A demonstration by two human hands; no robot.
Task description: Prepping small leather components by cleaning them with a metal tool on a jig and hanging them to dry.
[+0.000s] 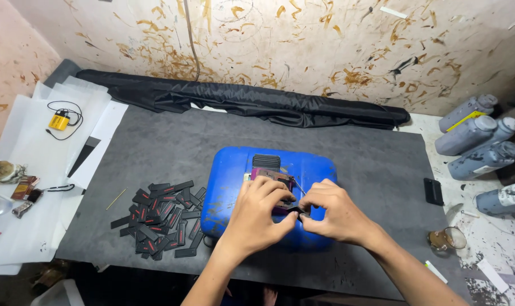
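Both hands are working over a blue plastic jerrycan (229,187) lying flat on the dark counter (376,170) — the left hand (260,212) and right hand (331,209) meet right in the middle, fingers pinched together on a small black strip (296,210) held between them. Just behind the hands, a maroon block (268,171) with a stack of black pieces (266,161) sits on the can. To the left there's a loose pile of black tags (161,218) with red marks. Grey bottles (475,139) lie off at the right edge, and a rolled black cloth (240,102) runs along the wall.
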